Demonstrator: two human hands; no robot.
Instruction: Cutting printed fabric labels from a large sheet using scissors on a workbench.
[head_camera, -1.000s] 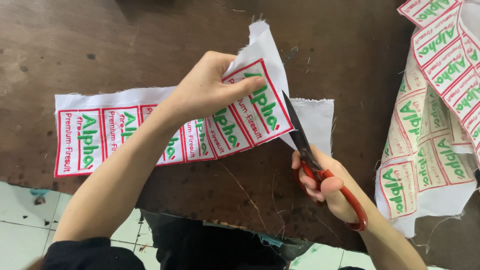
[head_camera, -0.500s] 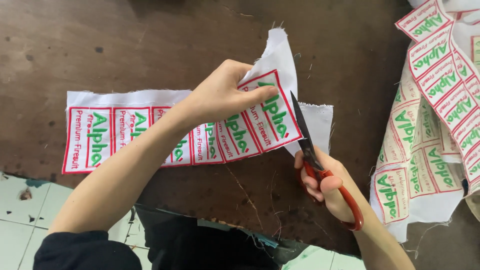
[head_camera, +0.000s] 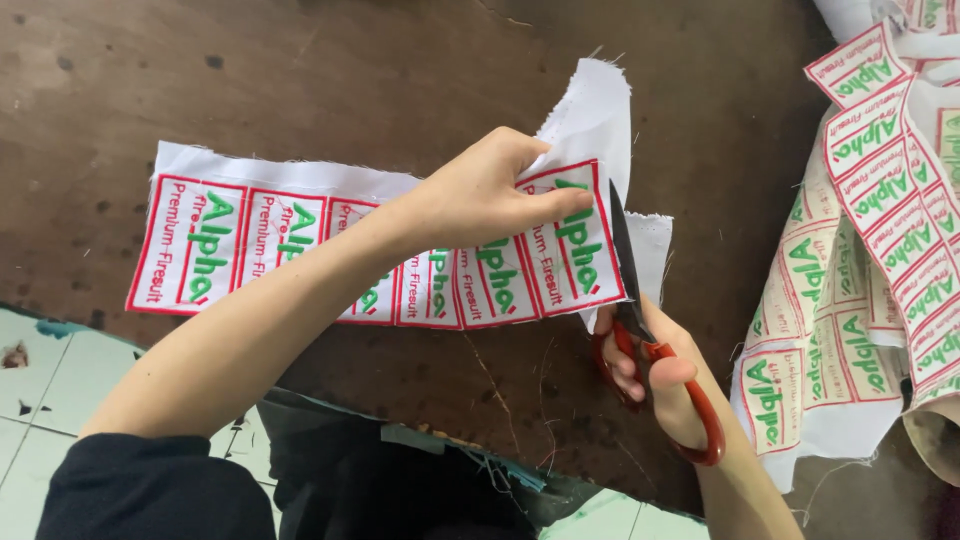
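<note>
A white cloth strip (head_camera: 250, 240) with a row of red-bordered, green-lettered embroidered labels lies across a dark wooden table (head_camera: 350, 70). My left hand (head_camera: 480, 195) pinches the strip's right end and lifts it off the table. My right hand (head_camera: 665, 385) grips red-handled scissors (head_camera: 640, 330), whose dark blades run up along the right edge of the last label, beside the white cloth margin.
A large pile of the same label cloth (head_camera: 870, 250) hangs over the table's right side. Loose threads lie on the wood near the front edge. Pale green floor tiles (head_camera: 40, 370) show below the table at the left.
The scissor blades have moved further up along the right edge of the end label. My left hand has kept its pinch on the strip, which has shifted slightly right.
</note>
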